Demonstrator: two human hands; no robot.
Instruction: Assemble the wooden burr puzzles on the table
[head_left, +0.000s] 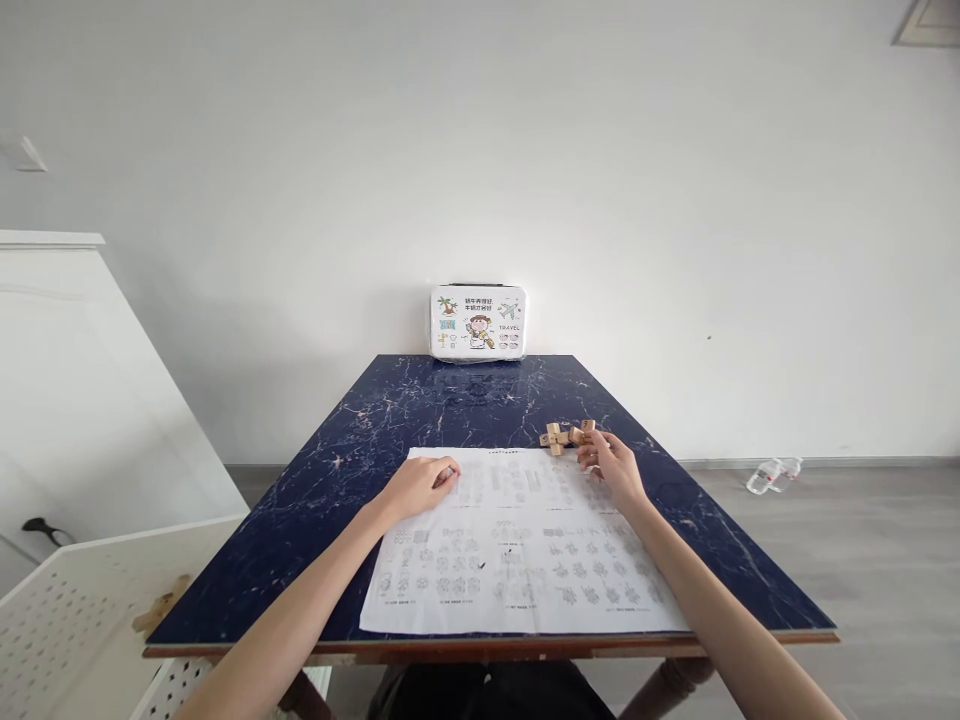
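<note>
A: Who and what are pictured?

B: A person seated at a dark blue marbled table (322, 420), bare arms laid over a printed sheet of paper (465, 560), with small wooden blocks just beyond its upper right edge.

A: And the hands?

B: The left hand (417, 487) rests, loosely curled, on the sheet's upper left corner; nothing shows in it, though what lies under the fingers cannot be told. The right hand (613, 470) reaches to the blocks, fingers bent and overlapping them; whether they grip or merely touch is unclear.

A: How far along does the work appear?

B: Partway, by my reading. A wooden cross (555, 439) sits to the left of the right hand's fingers, its pieces lying across one another; whether they are locked together is too small to tell.

A: What is left?

B: The marked blocks (588, 427) at the fingertips, just beside the cross and seemingly not joined to it. Their exact number is hidden. The sheet, covered in small diagrams, is already spread open.

A: Anything behind?

B: A white case (478, 325), upright at the table's far edge, shut and away from both hands.
</note>
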